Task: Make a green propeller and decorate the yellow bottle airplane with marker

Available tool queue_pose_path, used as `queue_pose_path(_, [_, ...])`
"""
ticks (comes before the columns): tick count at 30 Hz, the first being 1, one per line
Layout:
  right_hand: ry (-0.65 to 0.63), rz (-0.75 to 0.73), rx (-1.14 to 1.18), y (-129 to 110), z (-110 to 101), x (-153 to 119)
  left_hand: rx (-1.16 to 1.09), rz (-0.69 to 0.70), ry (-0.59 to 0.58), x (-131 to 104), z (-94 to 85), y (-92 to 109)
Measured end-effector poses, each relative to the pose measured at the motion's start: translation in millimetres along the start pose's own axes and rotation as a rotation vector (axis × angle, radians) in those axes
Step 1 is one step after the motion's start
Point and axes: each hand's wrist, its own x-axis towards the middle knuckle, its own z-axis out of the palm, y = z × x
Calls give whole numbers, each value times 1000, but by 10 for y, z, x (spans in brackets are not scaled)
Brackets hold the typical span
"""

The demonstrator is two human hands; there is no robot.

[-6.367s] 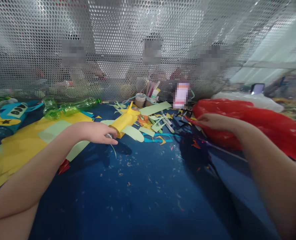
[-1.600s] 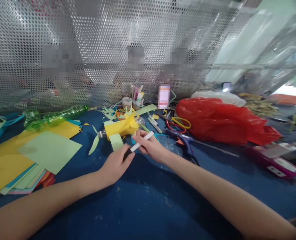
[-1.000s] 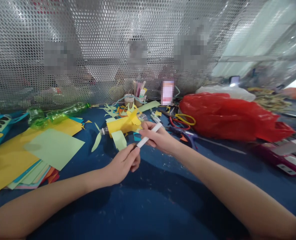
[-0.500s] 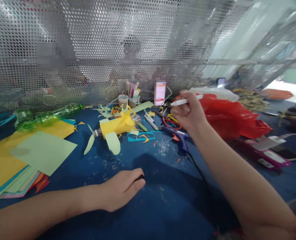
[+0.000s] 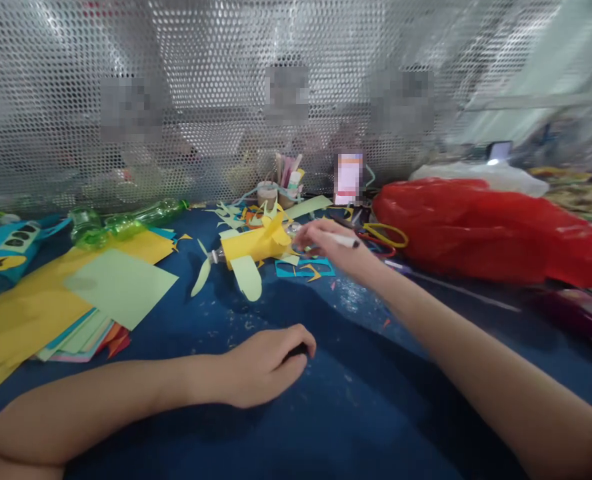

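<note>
Up ahead, a perforated silvery sheet point(image 5: 216, 47) spans the back — gleaming in patches — above a scuffed blue tabletop point(image 5: 276, 440); and off right, a pale, blurred panel point(image 5: 533, 67), possibly a window.

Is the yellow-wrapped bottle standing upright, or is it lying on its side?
It is lying on its side: the yellow-wrapped bottle runs sideways, its clear neck pointing toward the picture's left.

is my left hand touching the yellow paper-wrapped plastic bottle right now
Apart. The head view shows a strip of blue tabletop between the left hand and the pale green wing of the yellow bottle.
</note>
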Motion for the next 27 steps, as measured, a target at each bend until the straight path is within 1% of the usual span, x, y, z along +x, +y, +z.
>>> queue_pose_path(1, [-22, -88, -129, 29, 69, -28, 3, 19, 26, -6, -26, 9])
queue_pose_path(2, [-16, -177, -229, 49, 127, -53, 1, 36, 54, -12, -59, 18])
queue_pose_path(4, [29, -296, -350, 67, 197, -83, -14, 32, 111, -26, -138, 32])
queue_pose_path(6, [101, -329, -423, 69, 204, -81, -25, 3, 192, -44, -229, 24])
queue_pose_path(10, [255, -340, -531, 113, 94, -7, 17, -31, 453, -81, -414, -85])
queue_pose_path(11, [254, -346, -543, 138, 61, 16, 26, -44, 516, -88, -460, -130])
queue_pose_path(13, [191, -351, -557, 197, 9, 55, 76, -69, 614, -99, -550, -229])
queue_pose_path(15, [102, -321, -556, 253, -20, 76, 158, -88, 683, -105, -629, -332])
queue_pose_path(17, [45, -267, -551, 299, -30, 77, 222, -119, 719, -111, -688, -424])
queue_pose_path(20, [36, -214, -561, 341, -33, 59, 349, -192, 679, -125, -718, -519])
queue_pose_path(23, [56, -236, -566, 350, -34, 40, 530, -247, 581, -145, -686, -564])
queue_pose_path(27, [82, -225, -574, 320, -31, 24, 870, -191, 464, -159, -619, -615])
